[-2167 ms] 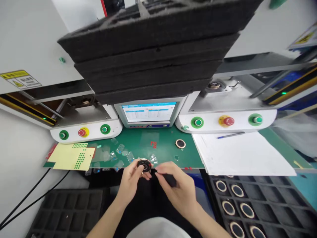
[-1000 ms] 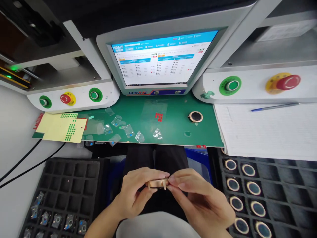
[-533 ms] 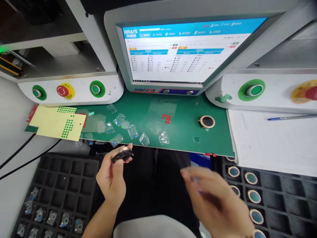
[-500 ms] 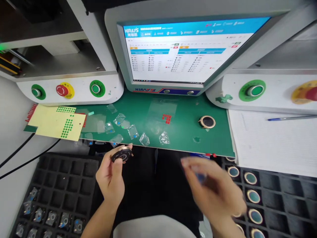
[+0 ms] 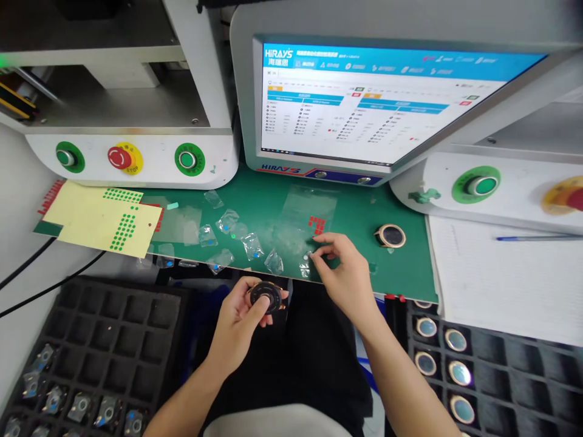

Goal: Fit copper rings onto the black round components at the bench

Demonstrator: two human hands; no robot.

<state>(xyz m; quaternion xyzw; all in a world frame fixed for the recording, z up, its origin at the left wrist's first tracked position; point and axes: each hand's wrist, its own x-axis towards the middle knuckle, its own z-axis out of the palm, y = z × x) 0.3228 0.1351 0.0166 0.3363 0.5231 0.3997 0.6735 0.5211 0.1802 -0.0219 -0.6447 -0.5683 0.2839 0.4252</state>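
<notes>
My left hand (image 5: 241, 321) grips a round watch case (image 5: 265, 297) with a black back and gold-coloured rim, just below the front edge of the green mat (image 5: 401, 270). Its thumb presses on the middle of the back. My right hand (image 5: 344, 270) reaches over the mat's front edge, thumb and forefinger pinched at a small piece of clear film (image 5: 305, 267) with a pale dot. Several crumpled clear films (image 5: 252, 246), some with blue dots, lie to the left. Another watch case (image 5: 390, 235) stands on the mat farther right.
Yellow sheets with green dots (image 5: 104, 221) lie at the left. A monitor (image 5: 319, 173) stands behind, between machine panels with buttons. Black trays (image 5: 116, 337) hold wrapped parts at left; watch cases (image 5: 456, 340) sit in the right tray. Papers (image 5: 510, 279) and a pen (image 5: 537, 238) lie right.
My right hand has moved up and left from beyond the mat's front edge to the clear film. My left hand has shifted right with the watch case. The view has also shifted.
</notes>
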